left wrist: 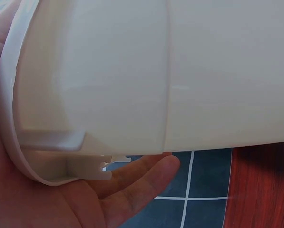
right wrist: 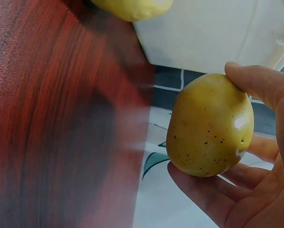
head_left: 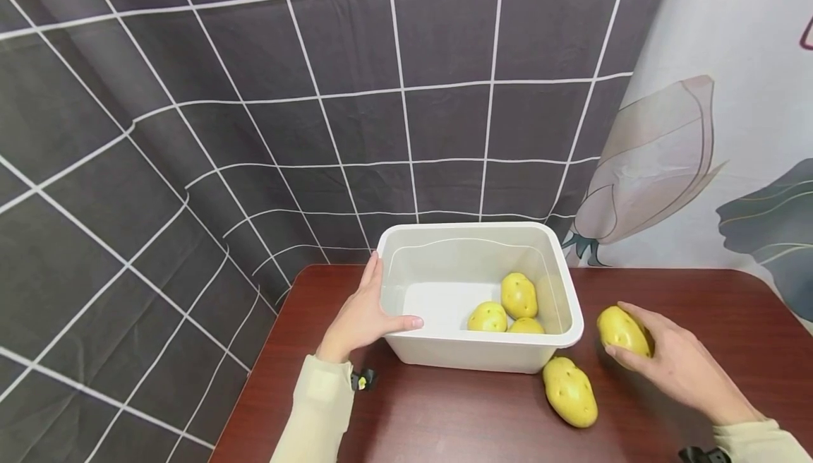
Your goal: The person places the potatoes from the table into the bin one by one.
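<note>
Head view: A person's left hand [head_left: 363, 316] grips a white bin [head_left: 470, 353] holding three potatoes [head_left: 519, 296]; the right hand [head_left: 682, 364] pinches a fourth potato [head_left: 619, 329], near a fifth potato [head_left: 569, 394].

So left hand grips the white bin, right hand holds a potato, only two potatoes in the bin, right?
Not two: the head view shows three potatoes in the white bin. The rest stands: left hand grips the bin, right hand holds a potato.
</note>
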`<move>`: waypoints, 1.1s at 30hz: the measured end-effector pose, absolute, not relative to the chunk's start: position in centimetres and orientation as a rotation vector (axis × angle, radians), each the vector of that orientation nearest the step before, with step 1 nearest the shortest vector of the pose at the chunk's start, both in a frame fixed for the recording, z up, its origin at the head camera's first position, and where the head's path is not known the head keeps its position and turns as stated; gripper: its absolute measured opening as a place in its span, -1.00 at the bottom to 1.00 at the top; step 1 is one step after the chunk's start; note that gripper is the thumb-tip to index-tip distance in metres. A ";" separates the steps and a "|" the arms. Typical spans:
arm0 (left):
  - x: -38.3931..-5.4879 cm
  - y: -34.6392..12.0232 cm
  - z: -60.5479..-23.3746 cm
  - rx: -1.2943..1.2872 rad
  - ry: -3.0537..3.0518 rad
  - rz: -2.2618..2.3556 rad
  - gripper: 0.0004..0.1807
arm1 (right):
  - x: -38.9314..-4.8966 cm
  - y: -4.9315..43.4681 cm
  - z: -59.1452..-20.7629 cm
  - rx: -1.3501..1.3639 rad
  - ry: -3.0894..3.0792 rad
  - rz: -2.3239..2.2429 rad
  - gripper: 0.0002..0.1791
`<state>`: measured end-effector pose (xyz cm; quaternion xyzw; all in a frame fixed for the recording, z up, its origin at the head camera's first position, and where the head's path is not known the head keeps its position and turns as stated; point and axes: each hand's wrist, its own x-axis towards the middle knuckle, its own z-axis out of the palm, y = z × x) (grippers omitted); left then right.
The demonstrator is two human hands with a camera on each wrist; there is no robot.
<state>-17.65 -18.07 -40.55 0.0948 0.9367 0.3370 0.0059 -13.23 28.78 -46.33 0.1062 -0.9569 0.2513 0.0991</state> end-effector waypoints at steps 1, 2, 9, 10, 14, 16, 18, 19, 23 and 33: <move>-17.6 -18.1 -40.5 0.294 2.932 1.051 0.50 | -13.2 28.8 -46.3 0.310 -2.832 0.745 -0.12; -17.6 -18.1 -40.5 0.293 2.932 1.049 0.50 | -13.2 28.8 -46.2 0.306 -2.835 0.746 -0.12; -17.6 -18.1 -40.5 0.293 2.930 1.050 0.50 | -13.1 28.6 -45.6 0.291 -2.861 0.743 -0.10; -17.7 -18.1 -40.6 0.295 2.930 1.052 0.50 | -13.1 28.6 -45.6 0.290 -2.862 0.741 -0.10; -17.7 -18.1 -40.6 0.299 2.932 1.058 0.50 | -13.0 28.6 -45.4 0.289 -2.861 0.740 -0.10; -17.7 -18.1 -40.6 0.299 2.931 1.055 0.50 | -12.9 28.6 -45.3 0.290 -2.858 0.745 -0.11; -17.7 -18.1 -40.6 0.297 2.933 1.051 0.50 | -12.9 28.6 -45.2 0.292 -2.852 0.750 -0.11; -17.7 -18.1 -40.7 0.297 2.934 1.050 0.50 | -12.8 28.6 -45.2 0.291 -2.848 0.750 -0.11; -17.8 -18.1 -40.7 0.299 2.941 1.050 0.50 | -12.7 28.5 -45.0 0.279 -2.847 0.748 -0.11; -17.8 -18.1 -40.7 0.307 2.928 1.075 0.51 | -12.3 28.4 -44.5 0.276 -2.810 0.750 -0.13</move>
